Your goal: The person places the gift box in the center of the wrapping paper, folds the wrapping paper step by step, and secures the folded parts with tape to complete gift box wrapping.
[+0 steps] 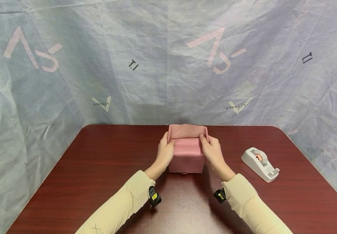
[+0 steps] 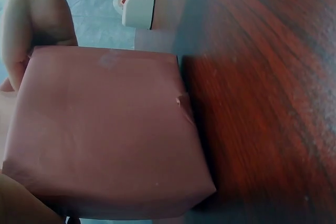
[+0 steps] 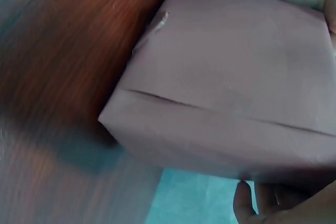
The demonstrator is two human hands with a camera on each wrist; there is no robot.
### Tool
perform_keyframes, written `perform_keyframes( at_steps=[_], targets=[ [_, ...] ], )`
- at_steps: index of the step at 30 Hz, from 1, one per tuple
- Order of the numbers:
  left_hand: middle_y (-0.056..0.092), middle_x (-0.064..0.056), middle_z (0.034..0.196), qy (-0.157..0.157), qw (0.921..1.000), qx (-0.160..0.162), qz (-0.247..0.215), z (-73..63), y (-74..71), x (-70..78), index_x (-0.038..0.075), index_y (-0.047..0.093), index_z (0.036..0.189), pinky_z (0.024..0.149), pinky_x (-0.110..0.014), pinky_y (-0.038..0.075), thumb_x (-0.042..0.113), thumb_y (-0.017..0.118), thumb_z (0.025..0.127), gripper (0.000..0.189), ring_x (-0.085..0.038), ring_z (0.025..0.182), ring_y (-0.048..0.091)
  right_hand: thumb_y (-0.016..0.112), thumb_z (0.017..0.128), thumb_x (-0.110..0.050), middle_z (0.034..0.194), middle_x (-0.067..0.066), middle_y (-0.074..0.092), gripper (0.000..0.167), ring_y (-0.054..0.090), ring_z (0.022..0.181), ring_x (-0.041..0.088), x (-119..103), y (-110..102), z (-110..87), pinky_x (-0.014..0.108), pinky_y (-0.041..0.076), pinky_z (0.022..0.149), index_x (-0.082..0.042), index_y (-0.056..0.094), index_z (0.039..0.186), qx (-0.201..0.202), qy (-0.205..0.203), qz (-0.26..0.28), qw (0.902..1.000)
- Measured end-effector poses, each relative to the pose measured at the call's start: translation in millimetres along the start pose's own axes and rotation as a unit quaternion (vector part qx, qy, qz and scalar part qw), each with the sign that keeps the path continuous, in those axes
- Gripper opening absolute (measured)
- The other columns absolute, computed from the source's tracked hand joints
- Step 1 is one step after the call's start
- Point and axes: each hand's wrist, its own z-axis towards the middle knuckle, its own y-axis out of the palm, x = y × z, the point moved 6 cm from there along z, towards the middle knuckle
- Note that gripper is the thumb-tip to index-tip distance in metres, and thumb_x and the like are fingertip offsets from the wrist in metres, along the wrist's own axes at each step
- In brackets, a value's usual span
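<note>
A box wrapped in pink paper rests on the table between both hands. At its far end the paper stands up in an unfolded flap. My left hand grips the paper and box at the left side, its thumb on the near edge of the flap. Opposite it, my right hand grips the right side, with the thumb pressing inside the flap. The left wrist view shows the smooth near face of the wrapped box; a folded seam crosses the wrapped box in the right wrist view. Some fingers are hidden behind it.
A white tape dispenser with a roll of clear tape stands on the right of the dark red wooden table. Behind the table hangs a pale printed cloth, which also runs along both sides.
</note>
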Motion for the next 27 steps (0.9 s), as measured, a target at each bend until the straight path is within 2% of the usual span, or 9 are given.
perform_keyframes(
  at_steps=[3,5,6,9,12,14,20,22,27],
  targets=[
    [0.057,-0.014,0.102,0.011,0.9996,0.007,0.026,0.1,0.3,2.5,0.007,0.048,0.123,0.08,-0.035,0.041,0.006,0.039,0.093,0.031,-0.022,0.092,0.052,0.038,0.097,-0.036,0.051,-0.006,0.031,0.045,0.034,0.052,0.012,-3.9,-1.2,-0.1,0.026,0.031,0.051,-0.013,0.036,0.059,-0.013,-0.03,-0.031,0.999],
    [0.051,-0.013,0.085,0.015,0.9991,0.012,0.038,0.2,0.5,3.4,0.006,0.05,0.115,0.072,-0.032,0.037,0.006,0.04,0.093,0.024,-0.022,0.078,0.046,0.035,0.098,-0.038,0.053,-0.005,0.031,0.045,0.035,0.054,0.014,-5.5,-1.3,-0.1,0.026,0.032,0.052,-0.012,0.036,0.061,-0.019,-0.045,-0.046,0.9977],
    [0.05,-0.012,0.083,0.017,0.999,0.014,0.039,0.2,0.7,4.0,0.006,0.051,0.113,0.071,-0.032,0.037,0.006,0.04,0.093,0.023,-0.022,0.076,0.046,0.033,0.098,-0.038,0.054,-0.003,0.031,0.045,0.037,0.056,0.015,-6.2,-1.1,-0.1,0.027,0.033,0.054,-0.011,0.036,0.062,-0.023,-0.051,-0.05,0.9972],
    [0.057,-0.012,0.097,0.024,0.9988,0.023,0.036,-0.5,0.4,4.3,0.006,0.051,0.114,0.076,-0.034,0.039,0.005,0.04,0.092,0.024,-0.021,0.087,0.05,0.035,0.098,-0.034,0.063,0.003,0.042,0.04,0.044,0.066,0.019,-6.2,0.3,0.2,0.028,0.037,0.062,-0.006,0.047,0.073,-0.042,-0.065,-0.061,0.9951],
    [0.058,-0.014,0.112,0.029,0.9986,0.035,0.026,-1.2,-0.2,2.2,0.006,0.05,0.118,0.084,-0.039,0.041,0.005,0.041,0.092,0.028,-0.022,0.099,0.052,0.043,0.097,-0.025,0.087,0.014,0.058,0.029,0.051,0.084,0.021,-2.7,1.4,-0.7,0.032,0.041,0.075,0.0,0.057,0.098,-0.064,-0.066,-0.07,0.9933],
    [0.058,-0.014,0.116,0.031,0.9983,0.042,0.026,-2.3,-0.3,0.7,0.006,0.05,0.12,0.087,-0.04,0.041,0.006,0.041,0.092,0.029,-0.023,0.105,0.053,0.047,0.094,-0.02,0.103,0.017,0.06,0.029,0.052,0.091,0.022,1.5,1.5,-1.7,0.033,0.041,0.08,-0.001,0.056,0.113,-0.07,-0.058,-0.071,0.9933],
    [0.06,-0.012,0.114,0.04,0.9971,0.054,0.036,-4.5,1.3,0.7,0.009,0.051,0.122,0.087,-0.041,0.042,0.008,0.043,0.093,0.03,-0.024,0.103,0.055,0.047,0.094,-0.017,0.112,0.017,0.059,0.035,0.052,0.095,0.02,8.2,3.7,-6.2,0.033,0.042,0.083,-0.001,0.053,0.124,-0.061,-0.048,-0.039,0.9962],
    [0.06,-0.012,0.109,0.039,0.9969,0.055,0.041,-4.1,1.7,0.3,0.01,0.051,0.121,0.084,-0.04,0.042,0.009,0.043,0.093,0.029,-0.024,0.098,0.055,0.046,0.094,-0.015,0.123,0.018,0.056,0.04,0.052,0.105,0.022,6.8,5.2,-8.1,0.037,0.042,0.091,0.0,0.047,0.131,-0.062,-0.055,-0.032,0.9961],
    [0.059,-0.012,0.109,0.044,0.9968,0.043,0.051,-4.2,3.2,0.0,0.011,0.048,0.123,0.084,-0.04,0.041,0.01,0.041,0.094,0.029,-0.025,0.1,0.054,0.041,0.095,-0.018,0.136,0.02,0.045,0.045,0.043,0.125,0.03,3.8,8.9,-10.2,0.047,0.035,0.101,-0.004,0.039,0.138,-0.062,-0.073,-0.075,0.9926]
  ],
)
